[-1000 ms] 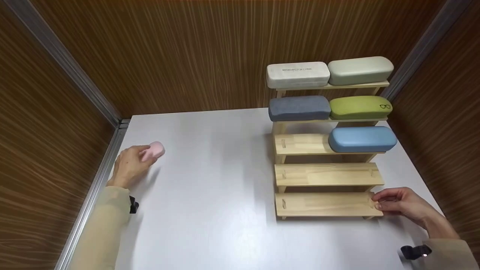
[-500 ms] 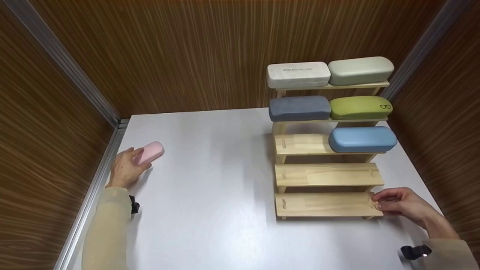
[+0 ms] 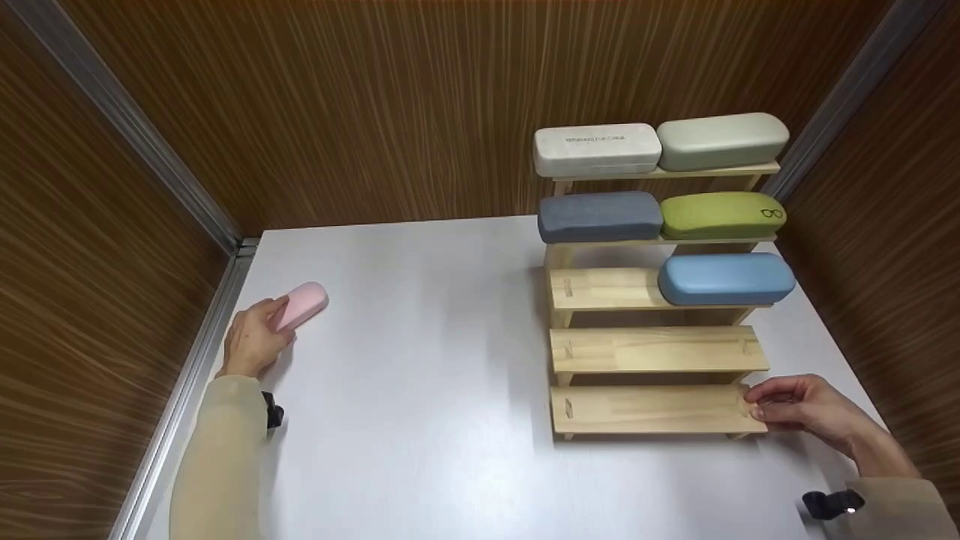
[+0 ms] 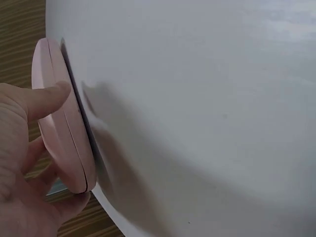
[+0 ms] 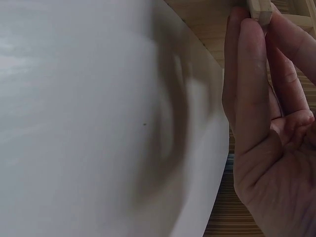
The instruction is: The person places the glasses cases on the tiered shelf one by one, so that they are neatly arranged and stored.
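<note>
At the left of the head view lies a pink glasses case, its long side slanting up to the right. My left hand grips its near end, and in the left wrist view the thumb lies along one face with fingers on the other side. The case is closed, with a thin seam along its edge. Across the table, my right hand pinches the right end of the lowest step of a wooden tiered rack. The right wrist view shows fingertips and thumb on that step's end.
Upper tiers hold a white case, a pale green case, a dark grey case, a lime case and a blue case. Wood-grain panels surround the white table at the back and sides.
My left hand has slid back toward the near end of the pink glasses case, uncovering more of it. The case has hardly shifted. My right hand and the rack stay put.
</note>
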The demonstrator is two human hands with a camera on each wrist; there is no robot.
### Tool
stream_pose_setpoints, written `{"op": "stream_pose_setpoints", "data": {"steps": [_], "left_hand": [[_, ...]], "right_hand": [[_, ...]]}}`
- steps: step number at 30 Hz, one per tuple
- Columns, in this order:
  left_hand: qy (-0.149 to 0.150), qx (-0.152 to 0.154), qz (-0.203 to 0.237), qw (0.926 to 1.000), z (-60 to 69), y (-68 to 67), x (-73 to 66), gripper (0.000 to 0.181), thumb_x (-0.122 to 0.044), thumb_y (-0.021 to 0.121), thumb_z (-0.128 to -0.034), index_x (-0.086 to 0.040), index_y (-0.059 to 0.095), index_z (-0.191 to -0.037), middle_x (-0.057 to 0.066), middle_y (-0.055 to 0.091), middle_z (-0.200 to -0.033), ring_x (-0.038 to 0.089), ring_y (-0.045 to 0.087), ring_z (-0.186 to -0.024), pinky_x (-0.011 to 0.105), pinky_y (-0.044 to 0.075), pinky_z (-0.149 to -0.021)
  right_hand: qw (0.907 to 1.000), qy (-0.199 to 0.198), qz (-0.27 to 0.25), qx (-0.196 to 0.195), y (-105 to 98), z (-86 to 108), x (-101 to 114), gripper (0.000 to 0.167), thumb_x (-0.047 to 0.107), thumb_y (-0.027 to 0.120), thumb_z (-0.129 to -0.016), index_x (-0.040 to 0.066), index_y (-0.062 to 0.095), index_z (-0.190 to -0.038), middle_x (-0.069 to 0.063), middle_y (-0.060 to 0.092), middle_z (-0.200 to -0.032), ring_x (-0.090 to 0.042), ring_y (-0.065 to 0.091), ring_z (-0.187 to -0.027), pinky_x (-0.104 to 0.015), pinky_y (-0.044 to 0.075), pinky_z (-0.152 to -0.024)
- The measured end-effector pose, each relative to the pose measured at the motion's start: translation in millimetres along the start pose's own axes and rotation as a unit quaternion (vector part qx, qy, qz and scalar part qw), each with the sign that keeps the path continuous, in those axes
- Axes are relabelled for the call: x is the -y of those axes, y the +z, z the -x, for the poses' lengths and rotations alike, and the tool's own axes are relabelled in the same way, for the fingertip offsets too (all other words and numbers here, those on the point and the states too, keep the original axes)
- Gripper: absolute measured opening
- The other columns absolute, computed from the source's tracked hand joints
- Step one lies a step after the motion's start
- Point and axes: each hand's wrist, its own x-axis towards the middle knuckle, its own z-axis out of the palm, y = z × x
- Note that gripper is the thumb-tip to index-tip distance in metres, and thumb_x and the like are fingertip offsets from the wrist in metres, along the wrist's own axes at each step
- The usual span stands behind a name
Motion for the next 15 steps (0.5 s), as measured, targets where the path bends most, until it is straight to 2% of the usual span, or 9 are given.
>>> {"op": "stream_pose_setpoints", "data": {"steps": [7,15], "left_hand": [[0.008,-0.029,-0.002,0.9995,2.8,3.7,-0.1,0.066,-0.004,0.072,-0.0939,-0.002,0.060,-0.159,0.030,0.060,-0.161,0.057,0.058,-0.146,0.069,0.046,-0.120],[0.010,-0.031,0.008,0.9994,7.3,6.0,-3.7,0.064,-0.002,0.072,-0.0950,-0.001,0.061,-0.158,0.031,0.060,-0.161,0.056,0.059,-0.146,0.069,0.045,-0.123]], "right_hand": [[1.0000,0.003,0.003,-0.004,-0.5,0.0,1.7,0.038,-0.007,0.067,-0.105,0.024,0.087,-0.112,0.018,0.085,-0.106,0.002,0.077,-0.093,-0.020,0.065,-0.080],[1.0000,0.006,0.000,-0.001,-0.2,-0.9,1.0,0.038,-0.007,0.067,-0.105,0.024,0.088,-0.113,0.018,0.085,-0.107,0.002,0.077,-0.094,-0.020,0.065,-0.080]]}}
